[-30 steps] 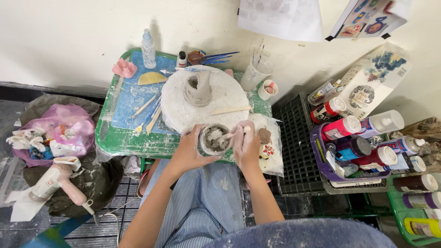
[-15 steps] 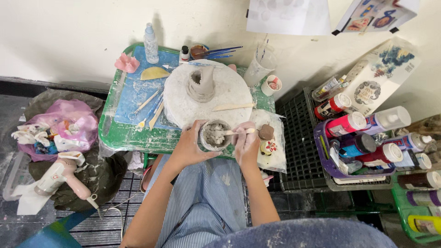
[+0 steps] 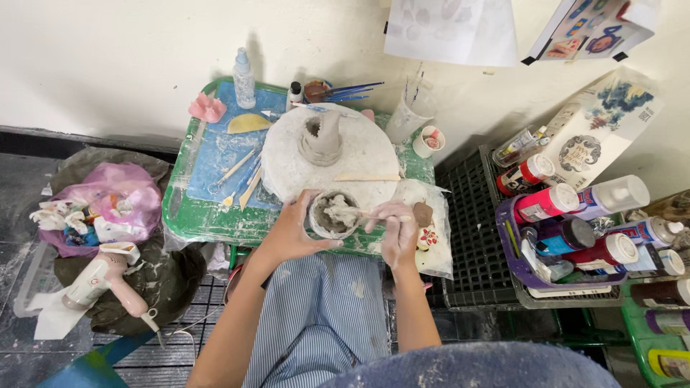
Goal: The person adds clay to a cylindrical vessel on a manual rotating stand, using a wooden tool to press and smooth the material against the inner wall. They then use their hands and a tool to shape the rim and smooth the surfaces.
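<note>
**Clay cup taking shape at a crowded green table**

The view is sitting slightly lower than half a second ago, with the green table (image 3: 215, 223) now farther up the frame, while both hands are keeping their places at the small clay cup (image 3: 334, 214). The left hand (image 3: 293, 233) is wrapping around the cup's near left side, fingers curled against its wall and thumb stretching beneath it, holding it at the table's front edge, just over the striped lap. The right hand (image 3: 397, 228), smeared with pale clay, is closing its fingers on a thin stick (image 3: 374, 215) whose tip is reaching into the cup's mouth. Behind the cup, a round white board (image 3: 359, 154) is carrying a taller grey clay piece (image 3: 320, 138) and a flat wooden strip (image 3: 366, 177). Wooden modelling tools (image 3: 241, 179) are lying on the blue mat to the left, a spray bottle (image 3: 244, 77) is standing at the back edge, and paint bottles (image 3: 575, 230) are crowding a purple basket well off to the right
</note>
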